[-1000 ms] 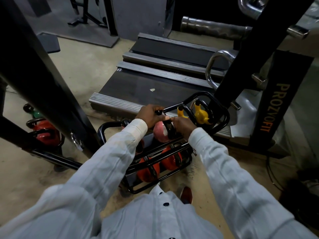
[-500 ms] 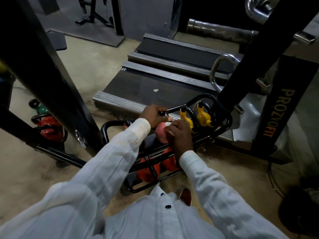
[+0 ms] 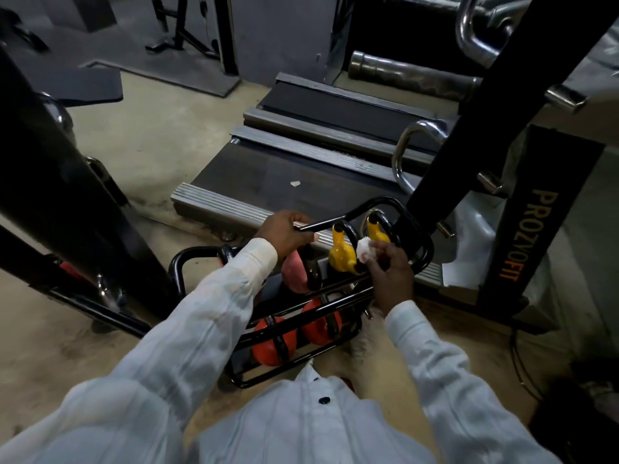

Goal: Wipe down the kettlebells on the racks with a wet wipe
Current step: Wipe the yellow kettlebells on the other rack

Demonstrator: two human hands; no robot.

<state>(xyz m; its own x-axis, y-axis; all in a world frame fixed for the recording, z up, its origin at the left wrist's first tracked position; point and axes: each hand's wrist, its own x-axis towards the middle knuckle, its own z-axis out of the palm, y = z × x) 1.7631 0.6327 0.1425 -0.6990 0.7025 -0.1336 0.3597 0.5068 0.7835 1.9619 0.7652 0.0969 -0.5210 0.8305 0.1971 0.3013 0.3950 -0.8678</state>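
Note:
A low black tube rack [image 3: 415, 256] on the floor holds several kettlebells. On its upper tier sit a pink kettlebell [image 3: 294, 272] and two yellow kettlebells, the nearer one [image 3: 341, 257] and the farther one [image 3: 376, 229]. Two red kettlebells, one on the left [image 3: 273, 343] and one on the right [image 3: 316, 324], lie on the lower tier. My left hand [image 3: 284, 231] grips the rack's top bar. My right hand [image 3: 390, 272] pinches a white wet wipe [image 3: 363, 251] and presses it between the two yellow kettlebells.
A treadmill deck [image 3: 301, 169] lies just behind the rack. A black machine upright [image 3: 469, 128] rises at the right beside a panel lettered PROZYOFIT [image 3: 529, 236]. Another black frame post [image 3: 50, 169] stands at the left. Bare concrete floor [image 3: 150, 135] stretches beyond.
My right hand moved right from the pink kettlebell to the yellow ones, and the white wipe now shows in its fingers. My left hand stayed on the top bar.

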